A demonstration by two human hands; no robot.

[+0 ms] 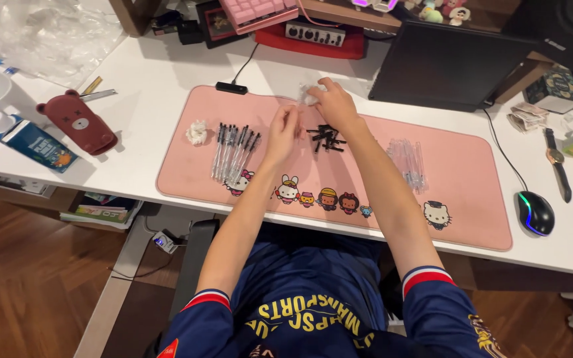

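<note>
Both bare forearms extended forward from lower frame, converging toward centre. Left hand point(282, 134) raised slightly, wrist straight, fingers pointing up and forward, fingertips pinched loosely together; grip contents too small to tell. Right hand point(332, 105) reaching further out than left, palm down, knuckles up, fingers curled in closed grip around small clear crumpled item. Hands near each other, not touching. Short blue sleeves with red-white trim at upper arms. Elbows bent slightly, spread apart.
</note>
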